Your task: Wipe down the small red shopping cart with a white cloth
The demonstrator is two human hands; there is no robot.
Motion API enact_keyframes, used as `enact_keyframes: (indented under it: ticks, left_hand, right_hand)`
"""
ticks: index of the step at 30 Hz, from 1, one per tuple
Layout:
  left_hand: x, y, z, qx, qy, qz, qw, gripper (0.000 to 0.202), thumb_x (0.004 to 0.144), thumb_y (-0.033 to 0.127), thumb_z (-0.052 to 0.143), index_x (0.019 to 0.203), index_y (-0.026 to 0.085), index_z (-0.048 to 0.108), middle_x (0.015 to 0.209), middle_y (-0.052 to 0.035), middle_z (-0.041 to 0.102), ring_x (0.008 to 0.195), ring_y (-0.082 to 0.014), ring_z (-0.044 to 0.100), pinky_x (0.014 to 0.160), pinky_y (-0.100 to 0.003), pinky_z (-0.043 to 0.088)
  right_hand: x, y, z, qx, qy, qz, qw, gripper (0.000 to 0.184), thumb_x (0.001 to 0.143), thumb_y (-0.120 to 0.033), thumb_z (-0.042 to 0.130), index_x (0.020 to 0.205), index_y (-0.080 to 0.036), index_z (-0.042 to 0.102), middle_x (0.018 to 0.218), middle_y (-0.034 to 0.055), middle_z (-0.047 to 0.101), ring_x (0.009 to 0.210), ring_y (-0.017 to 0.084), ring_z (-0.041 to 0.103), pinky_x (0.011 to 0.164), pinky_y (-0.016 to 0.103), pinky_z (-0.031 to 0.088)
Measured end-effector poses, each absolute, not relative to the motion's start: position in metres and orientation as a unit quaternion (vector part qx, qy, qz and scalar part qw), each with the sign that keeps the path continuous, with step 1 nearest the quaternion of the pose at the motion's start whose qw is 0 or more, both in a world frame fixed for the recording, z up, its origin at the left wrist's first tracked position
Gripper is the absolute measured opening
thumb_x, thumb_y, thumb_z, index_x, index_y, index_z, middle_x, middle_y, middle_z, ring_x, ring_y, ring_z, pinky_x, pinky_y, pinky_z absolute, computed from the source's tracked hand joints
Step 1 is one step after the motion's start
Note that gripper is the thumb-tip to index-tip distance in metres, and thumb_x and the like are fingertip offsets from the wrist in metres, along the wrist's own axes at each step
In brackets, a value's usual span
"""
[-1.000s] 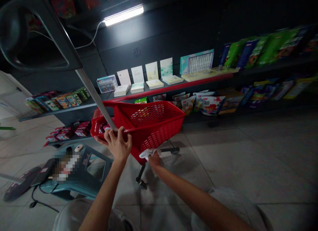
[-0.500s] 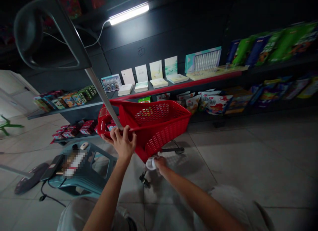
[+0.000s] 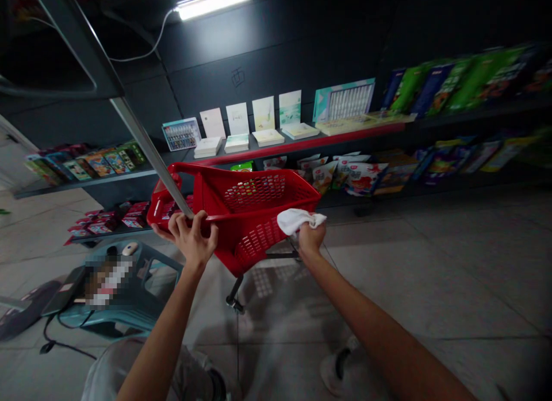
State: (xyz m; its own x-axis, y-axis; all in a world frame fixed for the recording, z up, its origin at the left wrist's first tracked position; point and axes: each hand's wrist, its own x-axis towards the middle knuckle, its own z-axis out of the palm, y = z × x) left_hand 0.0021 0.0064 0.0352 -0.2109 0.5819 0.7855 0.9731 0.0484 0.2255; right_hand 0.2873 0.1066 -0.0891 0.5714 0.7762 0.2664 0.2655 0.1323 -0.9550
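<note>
R hand (image 3: pixel 311 238) w/ cloth (image 3: pixel 297 219) has risen since 0.5 s ago: then low, under the near bottom corner of the cart (image 3: pixel 263 237); now up beside the cart's right wall, just below its rim. L hand (image 3: pixel 190 237) has kept its grip; the cart sits much as before.

Fig. legend, head view:
- L hand: on the cart's near rim, fingers curled over the red edge, closed on it where the grey pole (image 3: pixel 146 148) meets the rim. Thumb side touches the pole's foot.
- R hand: fingers bunched tight round the white cloth; the cloth spills out above the fist toward the cart's wall. Whether cloth touches the wall cannot be told.
- Cart: red plastic, perforated walls, tilted w/ its near end low; one black wheel (image 3: pixel 235 303) shows under it on the tiled floor (image 3: pixel 431 263).
- Pole: runs up and left from the cart's rim to a dark frame at top left.
- Stool (image 3: pixel 142 297): blue-green, left of the cart and below it in frame; items on top are blurred.
- Shelf (image 3: pixel 302 143): red-edged, behind the cart; pale cards (image 3: pixel 252 114) stand on it, snack bags (image 3: pixel 345 174) one level down.
- Lamp (image 3: pixel 214 0): lit tube, well above the cart.
- Shoe (image 3: pixel 340 366): near side of the cart, under the R forearm.
</note>
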Motion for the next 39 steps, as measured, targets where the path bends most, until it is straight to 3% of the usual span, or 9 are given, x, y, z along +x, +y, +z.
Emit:
enact_keyframes:
  ticks: [3, 5, 12, 20, 29, 33, 39]
  left_hand:
    - [0.001, 0.005, 0.035, -0.571, -0.677, -0.39, 0.253, 0.035, 0.08, 0.047, 0.066, 0.106, 0.025, 0.074, 0.12, -0.013, 0.054, 0.138, -0.0381, 0.035, 0.12, -0.067, -0.006]
    - [0.0, 0.005, 0.036, -0.571, -0.676, -0.394, 0.251, 0.035, 0.079, 0.047, 0.066, 0.104, 0.025, 0.074, 0.118, -0.0124, 0.054, 0.137, -0.0382, 0.036, 0.12, -0.066, -0.005]
    - [-0.008, 0.005, 0.036, -0.575, -0.666, -0.406, 0.247, 0.033, 0.078, 0.047, 0.065, 0.101, 0.025, 0.075, 0.113, -0.0106, 0.052, 0.131, -0.0368, 0.039, 0.121, -0.065, -0.002]
    - [-0.018, 0.007, 0.029, -0.602, -0.647, -0.39, 0.257, 0.034, 0.076, 0.045, 0.067, 0.102, 0.025, 0.075, 0.116, -0.0121, 0.054, 0.133, -0.0372, 0.04, 0.121, -0.065, 0.001]
    - [-0.041, 0.028, 0.041, -0.646, -0.618, -0.353, 0.276, 0.04, 0.082, 0.046, 0.064, 0.113, 0.023, 0.073, 0.122, -0.0143, 0.055, 0.139, -0.0376, 0.039, 0.125, -0.065, -0.002]
    - [-0.048, 0.041, 0.044, -0.653, -0.624, -0.336, 0.267, 0.038, 0.09, 0.044, 0.057, 0.119, 0.024, 0.069, 0.138, -0.0144, 0.054, 0.151, -0.0348, 0.031, 0.128, -0.061, 0.001]
    - [-0.049, 0.055, 0.039, -0.631, -0.646, -0.354, 0.245, 0.045, 0.099, 0.04, 0.047, 0.138, 0.023, 0.061, 0.168, -0.0112, 0.03, 0.162, -0.0298, 0.008, 0.13, -0.055, 0.012]
  right_hand:
    - [0.318, 0.106, -0.048, -0.567, -0.445, 0.105, 0.685, 0.039, 0.078, -0.021, 0.046, 0.116, -0.018, 0.054, 0.118, 0.0121, 0.062, 0.112, 0.024, 0.06, 0.104, 0.041, 0.047]
    - [0.331, 0.099, -0.024, -0.517, -0.535, 0.051, 0.666, 0.036, 0.078, -0.02, 0.05, 0.114, -0.019, 0.058, 0.124, 0.0132, 0.061, 0.122, 0.026, 0.057, 0.113, 0.045, 0.042]
    - [0.335, 0.072, -0.009, -0.441, -0.802, 0.038, 0.402, 0.043, 0.086, -0.018, 0.055, 0.128, -0.018, 0.06, 0.143, 0.0134, 0.054, 0.135, 0.027, 0.05, 0.119, 0.042, 0.037]
    - [0.341, 0.06, 0.0, -0.472, -0.832, 0.017, 0.291, 0.031, 0.094, -0.022, 0.053, 0.123, -0.017, 0.062, 0.124, 0.0122, 0.065, 0.118, 0.026, 0.056, 0.106, 0.037, 0.042]
    - [0.367, 0.051, -0.004, -0.5, -0.834, 0.04, 0.228, 0.038, 0.097, -0.016, 0.047, 0.133, -0.017, 0.06, 0.133, 0.0107, 0.064, 0.12, 0.023, 0.058, 0.101, 0.033, 0.041]
    - [0.379, 0.05, -0.003, -0.514, -0.831, 0.055, 0.203, 0.036, 0.095, -0.011, 0.047, 0.126, -0.019, 0.064, 0.124, 0.0095, 0.068, 0.115, 0.022, 0.06, 0.1, 0.031, 0.04]
    - [0.39, 0.049, -0.003, -0.479, -0.852, 0.053, 0.205, 0.03, 0.095, -0.011, 0.047, 0.117, -0.017, 0.066, 0.117, 0.0107, 0.07, 0.113, 0.023, 0.06, 0.105, 0.034, 0.039]
